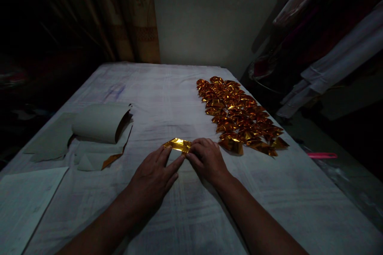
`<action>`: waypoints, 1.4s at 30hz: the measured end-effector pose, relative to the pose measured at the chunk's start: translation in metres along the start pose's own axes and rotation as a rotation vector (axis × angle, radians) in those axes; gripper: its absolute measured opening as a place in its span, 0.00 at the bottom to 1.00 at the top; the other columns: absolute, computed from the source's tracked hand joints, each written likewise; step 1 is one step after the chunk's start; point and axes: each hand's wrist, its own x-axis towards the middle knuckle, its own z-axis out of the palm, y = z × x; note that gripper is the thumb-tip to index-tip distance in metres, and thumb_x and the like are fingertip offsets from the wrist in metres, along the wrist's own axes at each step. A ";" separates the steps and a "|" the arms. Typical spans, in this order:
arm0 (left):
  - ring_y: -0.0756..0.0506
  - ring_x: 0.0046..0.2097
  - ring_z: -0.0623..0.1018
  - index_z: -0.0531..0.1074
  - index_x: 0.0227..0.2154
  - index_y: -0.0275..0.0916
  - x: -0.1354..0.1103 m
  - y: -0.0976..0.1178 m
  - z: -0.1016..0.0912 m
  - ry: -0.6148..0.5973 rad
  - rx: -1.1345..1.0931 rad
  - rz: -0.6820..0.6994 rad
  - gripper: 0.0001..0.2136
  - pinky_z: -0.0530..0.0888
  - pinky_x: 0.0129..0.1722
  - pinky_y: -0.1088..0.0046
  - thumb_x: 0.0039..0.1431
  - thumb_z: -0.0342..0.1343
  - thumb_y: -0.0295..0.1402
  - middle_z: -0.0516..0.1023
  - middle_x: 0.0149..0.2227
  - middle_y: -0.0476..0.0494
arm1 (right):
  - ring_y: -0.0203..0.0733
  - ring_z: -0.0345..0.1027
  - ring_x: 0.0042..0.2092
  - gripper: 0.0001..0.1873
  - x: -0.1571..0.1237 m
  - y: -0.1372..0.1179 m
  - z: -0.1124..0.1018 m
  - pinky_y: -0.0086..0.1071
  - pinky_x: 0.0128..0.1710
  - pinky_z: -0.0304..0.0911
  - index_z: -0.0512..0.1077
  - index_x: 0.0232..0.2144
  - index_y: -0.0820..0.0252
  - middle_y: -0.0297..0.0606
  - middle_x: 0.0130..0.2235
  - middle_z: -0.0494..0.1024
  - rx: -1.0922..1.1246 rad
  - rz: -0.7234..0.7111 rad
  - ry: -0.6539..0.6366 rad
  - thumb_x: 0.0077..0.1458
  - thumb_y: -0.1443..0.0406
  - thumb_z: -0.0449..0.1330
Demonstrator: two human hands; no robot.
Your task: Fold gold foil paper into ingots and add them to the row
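Observation:
A strip of folded gold foil paper [178,144] lies on the cloth-covered surface between my two hands, with a pointed left end. The fingers of my left hand [154,169] rest on its left end and near edge, the thumb reaching along that edge to the right. My right hand [208,157] has its fingers bent and closed on the right end of the strip. The fingertips of both hands almost meet at its near edge. To the right of my right hand are several rows of folded gold foil pieces [229,112].
Grey-backed foil sheets [95,123], one curled, lie at the left. A white sheet [26,203] is at the near left corner of the pale checked cloth [167,99]. Past the right edge are a pink strip-like object [322,155] and hanging clothes [338,63]. A curtain [131,16] hangs behind.

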 end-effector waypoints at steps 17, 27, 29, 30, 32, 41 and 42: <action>0.34 0.64 0.68 0.66 0.62 0.45 0.000 0.002 0.005 0.026 -0.006 -0.023 0.20 0.70 0.59 0.51 0.70 0.49 0.35 0.66 0.64 0.35 | 0.45 0.66 0.38 0.09 0.000 -0.010 0.004 0.37 0.39 0.53 0.67 0.28 0.55 0.35 0.32 0.74 -0.100 0.107 0.062 0.55 0.62 0.64; 0.34 0.61 0.70 0.68 0.60 0.48 0.001 0.003 0.002 0.031 -0.025 -0.016 0.18 0.71 0.57 0.50 0.69 0.50 0.33 0.67 0.63 0.35 | 0.46 0.66 0.40 0.06 0.000 -0.010 0.008 0.38 0.40 0.52 0.68 0.30 0.54 0.35 0.33 0.74 -0.121 0.128 0.069 0.55 0.67 0.62; 0.34 0.62 0.70 0.69 0.60 0.47 0.001 0.003 0.002 0.040 -0.016 -0.003 0.18 0.71 0.57 0.51 0.69 0.50 0.34 0.67 0.63 0.35 | 0.46 0.66 0.39 0.06 0.000 -0.009 0.009 0.38 0.40 0.53 0.68 0.30 0.54 0.35 0.34 0.75 -0.118 0.130 0.070 0.55 0.68 0.62; 0.33 0.61 0.70 0.70 0.59 0.47 0.001 0.003 0.003 0.047 -0.007 -0.001 0.18 0.72 0.57 0.50 0.69 0.51 0.34 0.67 0.62 0.35 | 0.46 0.66 0.39 0.06 0.000 -0.009 0.009 0.38 0.40 0.53 0.68 0.30 0.54 0.36 0.34 0.75 -0.118 0.136 0.074 0.55 0.69 0.62; 0.33 0.61 0.71 0.71 0.58 0.46 0.001 0.003 0.004 0.058 0.009 -0.007 0.17 0.72 0.56 0.50 0.68 0.51 0.34 0.68 0.62 0.34 | 0.46 0.66 0.39 0.05 0.000 -0.008 0.009 0.38 0.41 0.54 0.68 0.30 0.54 0.36 0.34 0.75 -0.106 0.144 0.085 0.55 0.69 0.61; 0.33 0.60 0.71 0.69 0.59 0.46 0.002 0.002 0.000 0.044 0.005 0.009 0.18 0.73 0.55 0.50 0.68 0.51 0.33 0.68 0.61 0.33 | 0.47 0.72 0.42 0.13 -0.003 -0.004 0.011 0.40 0.44 0.61 0.70 0.43 0.56 0.38 0.39 0.80 0.063 0.138 0.206 0.53 0.70 0.58; 0.33 0.60 0.71 0.69 0.59 0.46 0.002 0.002 0.000 0.045 0.014 0.012 0.18 0.73 0.55 0.50 0.67 0.52 0.33 0.69 0.61 0.33 | 0.47 0.72 0.42 0.15 -0.004 -0.004 0.011 0.40 0.45 0.62 0.70 0.45 0.56 0.39 0.40 0.80 0.075 0.116 0.217 0.54 0.70 0.58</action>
